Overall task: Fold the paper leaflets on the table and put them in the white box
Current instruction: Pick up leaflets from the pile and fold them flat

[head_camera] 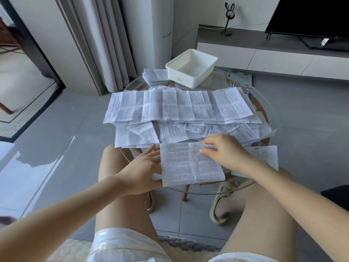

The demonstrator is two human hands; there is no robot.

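A round glass table on rattan legs stood on glossy grey floor tiles. Pale pleated curtains hung at the far left. A low white cabinet with a grey top ran along the far wall and carried a dark television and a black rabbit-eared ornament. A bordered rug lay off to the left.

The white box, a rectangular plastic tub with rounded corners, sat at the table's far edge with nothing in it. Just to its left lay a small stack of folded leaflets. A loose pile of unfolded leaflets covered most of the glass. They were thin, creased sheets of dense small print, and the top ones were long, with many fold lines. Two binder clips lay near the right rim.

At the near edge, over the person's bare knees, was one leaflet, already doubled, with a centre crease. The left hand lay against its left edge, fingers stretched out straight and their tips behind the paper. The right hand had its fingers curled and pinched a turned-over flap at the leaflet's upper right. Pale sandals showed through the glass.
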